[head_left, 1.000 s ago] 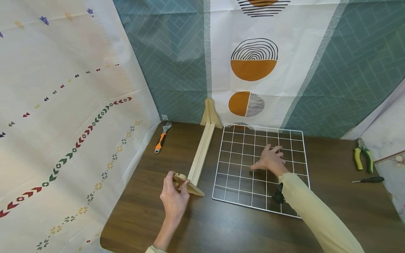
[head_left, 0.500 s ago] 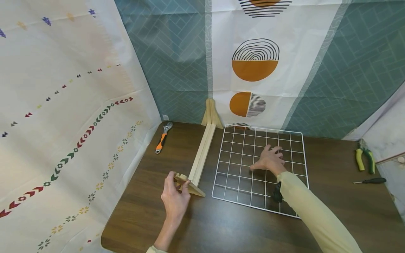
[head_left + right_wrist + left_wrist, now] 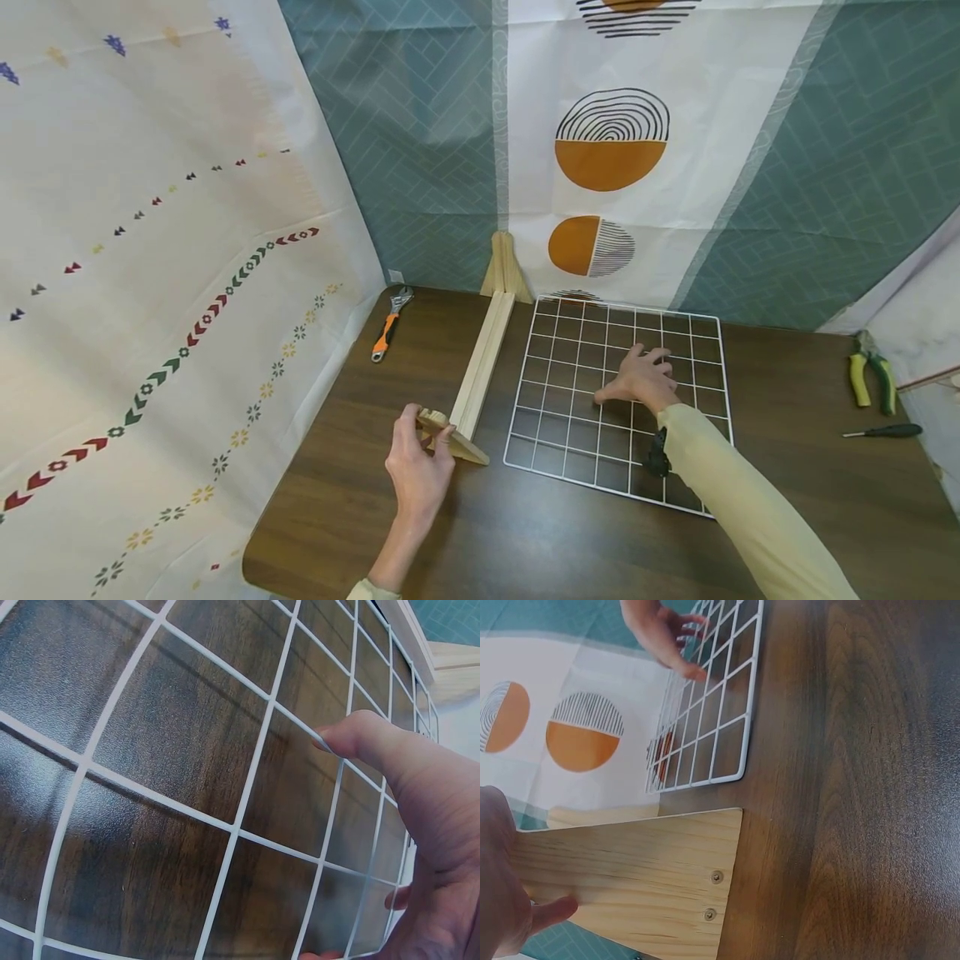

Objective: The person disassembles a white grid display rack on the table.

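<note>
My left hand (image 3: 420, 471) grips the near upright end piece of a pale wooden stand (image 3: 480, 367), fingers on its far side and thumb on the near face. In the left wrist view, two screw heads show near the foot of that wooden end piece (image 3: 652, 870). A long rail joins it to a matching end piece at the back. To the right, a white wire grid panel (image 3: 572, 389) lies over the table. My right hand (image 3: 642, 379) rests on this grid with fingers spread. The right wrist view shows its thumb (image 3: 360, 739) touching a wire; the other fingers are partly hidden.
An adjustable wrench (image 3: 392, 323) with an orange and black handle lies at the back left of the brown table (image 3: 525, 550). Green-handled pliers (image 3: 872, 375) and a dark screwdriver (image 3: 885, 431) lie at the far right. Patterned cloth (image 3: 420, 150) hangs behind the table.
</note>
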Demonstrator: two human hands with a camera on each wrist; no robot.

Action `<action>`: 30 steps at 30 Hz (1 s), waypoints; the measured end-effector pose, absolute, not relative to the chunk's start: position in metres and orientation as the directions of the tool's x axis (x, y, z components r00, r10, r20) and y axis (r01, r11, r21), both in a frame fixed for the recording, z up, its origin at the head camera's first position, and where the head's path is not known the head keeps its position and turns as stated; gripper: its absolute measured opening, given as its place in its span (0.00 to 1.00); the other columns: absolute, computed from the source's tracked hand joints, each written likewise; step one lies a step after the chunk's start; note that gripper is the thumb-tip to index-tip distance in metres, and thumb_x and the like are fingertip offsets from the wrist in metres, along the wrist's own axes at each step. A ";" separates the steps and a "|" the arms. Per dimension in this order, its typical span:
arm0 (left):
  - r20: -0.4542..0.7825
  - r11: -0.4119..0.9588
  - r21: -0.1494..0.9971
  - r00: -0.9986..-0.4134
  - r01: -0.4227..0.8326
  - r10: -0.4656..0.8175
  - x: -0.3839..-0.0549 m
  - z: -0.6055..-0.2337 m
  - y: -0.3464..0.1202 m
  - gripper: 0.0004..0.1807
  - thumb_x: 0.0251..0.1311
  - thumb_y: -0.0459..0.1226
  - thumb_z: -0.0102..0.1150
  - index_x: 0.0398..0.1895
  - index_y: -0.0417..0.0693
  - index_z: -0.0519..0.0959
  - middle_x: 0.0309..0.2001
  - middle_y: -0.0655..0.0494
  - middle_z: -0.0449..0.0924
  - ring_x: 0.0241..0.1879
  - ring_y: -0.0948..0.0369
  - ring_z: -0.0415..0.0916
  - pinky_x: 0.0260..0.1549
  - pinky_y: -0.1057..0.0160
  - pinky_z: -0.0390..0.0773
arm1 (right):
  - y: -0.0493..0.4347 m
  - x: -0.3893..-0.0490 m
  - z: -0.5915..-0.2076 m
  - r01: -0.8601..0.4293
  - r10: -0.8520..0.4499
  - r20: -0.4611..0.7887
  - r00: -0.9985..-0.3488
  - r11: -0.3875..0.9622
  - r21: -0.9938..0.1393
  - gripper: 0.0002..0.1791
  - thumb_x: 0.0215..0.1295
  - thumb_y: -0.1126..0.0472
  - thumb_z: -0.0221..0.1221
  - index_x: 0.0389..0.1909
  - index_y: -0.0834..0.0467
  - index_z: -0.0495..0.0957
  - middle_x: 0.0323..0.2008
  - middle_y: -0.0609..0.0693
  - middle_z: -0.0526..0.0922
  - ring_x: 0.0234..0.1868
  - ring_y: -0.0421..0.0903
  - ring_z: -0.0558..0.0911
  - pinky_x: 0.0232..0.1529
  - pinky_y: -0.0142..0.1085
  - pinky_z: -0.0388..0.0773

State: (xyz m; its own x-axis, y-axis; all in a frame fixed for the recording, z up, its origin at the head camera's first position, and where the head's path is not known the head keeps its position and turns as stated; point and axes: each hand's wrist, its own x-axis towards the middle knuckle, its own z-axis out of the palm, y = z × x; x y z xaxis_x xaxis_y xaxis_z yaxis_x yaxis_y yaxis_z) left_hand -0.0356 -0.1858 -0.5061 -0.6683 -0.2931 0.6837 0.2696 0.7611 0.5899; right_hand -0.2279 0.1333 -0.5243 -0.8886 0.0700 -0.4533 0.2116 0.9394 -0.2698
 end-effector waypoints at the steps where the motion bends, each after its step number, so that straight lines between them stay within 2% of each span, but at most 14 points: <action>1: 0.685 0.761 0.590 -0.667 0.272 -0.292 -0.036 -0.506 -0.185 0.30 0.47 0.29 0.76 0.53 0.33 0.70 0.37 0.41 0.74 0.32 0.46 0.82 0.24 0.52 0.86 | 0.134 -0.228 -0.525 0.212 0.071 -0.454 -0.888 0.940 -0.269 0.78 0.39 0.37 0.77 0.73 0.74 0.35 0.65 0.88 0.30 0.60 0.84 0.55 0.53 0.74 0.67; 11: 0.683 0.758 0.593 -0.669 0.271 -0.295 -0.036 -0.508 -0.184 0.30 0.48 0.30 0.75 0.53 0.34 0.70 0.37 0.41 0.74 0.32 0.46 0.82 0.23 0.50 0.86 | 0.135 -0.228 -0.528 0.201 0.056 -0.464 -0.884 0.942 -0.270 0.78 0.40 0.36 0.76 0.73 0.75 0.34 0.65 0.88 0.30 0.59 0.84 0.55 0.52 0.74 0.67; 21: 0.691 0.768 0.582 -0.660 0.267 -0.295 -0.036 -0.507 -0.185 0.31 0.47 0.30 0.77 0.53 0.33 0.70 0.37 0.40 0.75 0.30 0.46 0.82 0.22 0.53 0.86 | 0.132 -0.231 -0.529 0.188 0.037 -0.479 -0.877 0.944 -0.272 0.78 0.41 0.36 0.76 0.73 0.75 0.33 0.65 0.88 0.30 0.63 0.83 0.50 0.54 0.74 0.66; 30: 0.696 0.766 0.581 -0.655 0.274 -0.294 -0.037 -0.508 -0.185 0.31 0.45 0.27 0.77 0.52 0.33 0.71 0.36 0.41 0.75 0.29 0.46 0.82 0.21 0.50 0.85 | 0.131 -0.230 -0.529 0.185 0.025 -0.494 -0.869 0.943 -0.276 0.79 0.39 0.36 0.76 0.73 0.76 0.34 0.65 0.88 0.31 0.64 0.84 0.46 0.54 0.74 0.66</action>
